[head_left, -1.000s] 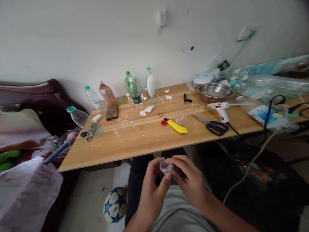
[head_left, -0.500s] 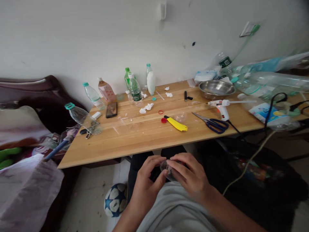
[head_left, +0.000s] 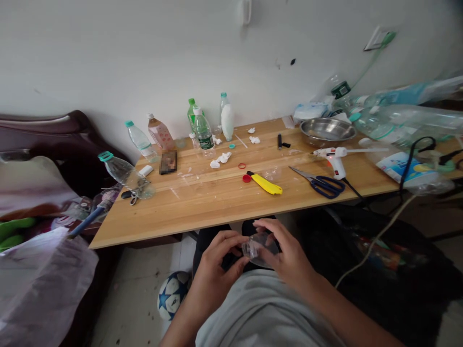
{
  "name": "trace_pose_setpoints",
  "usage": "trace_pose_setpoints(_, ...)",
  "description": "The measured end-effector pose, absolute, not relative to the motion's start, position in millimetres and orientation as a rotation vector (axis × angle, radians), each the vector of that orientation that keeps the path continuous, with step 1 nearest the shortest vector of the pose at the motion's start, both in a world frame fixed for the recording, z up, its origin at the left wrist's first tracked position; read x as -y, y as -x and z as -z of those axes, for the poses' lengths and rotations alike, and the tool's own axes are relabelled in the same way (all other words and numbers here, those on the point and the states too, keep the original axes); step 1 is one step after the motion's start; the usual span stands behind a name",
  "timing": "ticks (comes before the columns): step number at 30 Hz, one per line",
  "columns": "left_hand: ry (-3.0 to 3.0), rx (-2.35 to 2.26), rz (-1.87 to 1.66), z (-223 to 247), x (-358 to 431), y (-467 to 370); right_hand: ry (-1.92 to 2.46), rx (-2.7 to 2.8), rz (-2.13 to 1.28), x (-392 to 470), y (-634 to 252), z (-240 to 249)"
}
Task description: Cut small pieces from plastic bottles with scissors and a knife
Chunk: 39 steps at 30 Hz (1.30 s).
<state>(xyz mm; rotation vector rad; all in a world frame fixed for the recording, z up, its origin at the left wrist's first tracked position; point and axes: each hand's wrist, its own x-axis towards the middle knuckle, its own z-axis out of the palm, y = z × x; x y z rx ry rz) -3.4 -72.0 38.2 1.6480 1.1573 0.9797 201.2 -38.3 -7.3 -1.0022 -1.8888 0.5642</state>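
Over my lap, in front of the table edge, I hold a clear plastic bottle top (head_left: 263, 250), its threaded neck pointing left. My left hand (head_left: 224, 258) pinches the neck between thumb and fingers. Around the wider part curves my right hand (head_left: 284, 250), thumb on the near side and fingers over the far side. Beyond my hands on the table lie a yellow utility knife (head_left: 266, 183), a red cap (head_left: 246, 178) and a red ring (head_left: 242, 166). Scissors with dark blue handles (head_left: 318, 183) lie farther right.
A white glue gun (head_left: 335, 161) with its cord rests near a steel bowl (head_left: 327, 131) on the wooden table (head_left: 188, 207). Bottles (head_left: 203, 132) and crumpled tissue (head_left: 220, 160) stand or lie toward the wall. A ball (head_left: 173, 295) is on the floor.
My right-hand fingers have lifted and spread from the neck to the wider part, so more of the bottle top shows. My left hand stays at the neck. The view has shifted slightly.
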Motion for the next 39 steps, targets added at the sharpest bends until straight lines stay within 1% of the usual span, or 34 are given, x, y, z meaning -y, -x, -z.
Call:
trace_pose_setpoints(2, -1.648, -1.158, -0.983, -35.6, 71.7, 4.0, 1.026, 1.889, -0.714, 37.8, -202.2, 9.6)
trace_pose_setpoints(4, -1.601, -1.146, -0.993, -32.4, 71.2, 4.2, 0.995, 1.898, -0.75, 37.8, -203.7, 9.9)
trace_pose_setpoints(9, -1.295, -1.088, -1.072, -27.0, 68.8, 3.5, 0.915, 1.871, -0.694, 39.5, -204.9, 5.4)
trace_pose_setpoints(12, -1.144, -1.055, -1.053, -28.0, 67.9, 3.1, 0.83, 1.881, -0.643, 39.3, -204.8, 2.2)
trace_pose_setpoints(18, -1.046, -0.986, -1.029, -29.3, 67.9, 3.4, 0.694, 1.896, -0.541, 40.6, -206.0, -2.7)
trace_pose_setpoints(20, -1.056, -0.976, -1.057, -28.2, 67.5, 3.8, 0.766, 1.87, -0.627, 42.5, -204.9, -2.6)
trace_pose_setpoints(24, -1.17, -1.028, -1.088, -27.0, 66.6, 4.7, 0.982, 1.824, -0.918, 44.1, -201.8, 1.5)
trace_pose_setpoints(27, -1.274, -1.103, -1.046, -27.0, 66.7, 4.8, 0.99, 1.916, -0.94, 42.8, -201.1, 6.3)
trace_pose_setpoints(29, -1.314, -1.151, -1.025, -25.6, 67.5, 4.5, 0.966, 1.988, -0.821, 42.3, -201.1, 8.3)
trace_pose_setpoints(35, -1.22, -1.129, -1.038, -5.5, 67.7, 0.3, 0.887, 2.124, -0.103, 45.3, -199.2, 1.9)
trace_pose_setpoints(39, -1.041, -1.123, -1.049, 9.7, 66.1, -1.8, 0.755, 2.172, 0.17, 48.5, -198.7, -1.9)
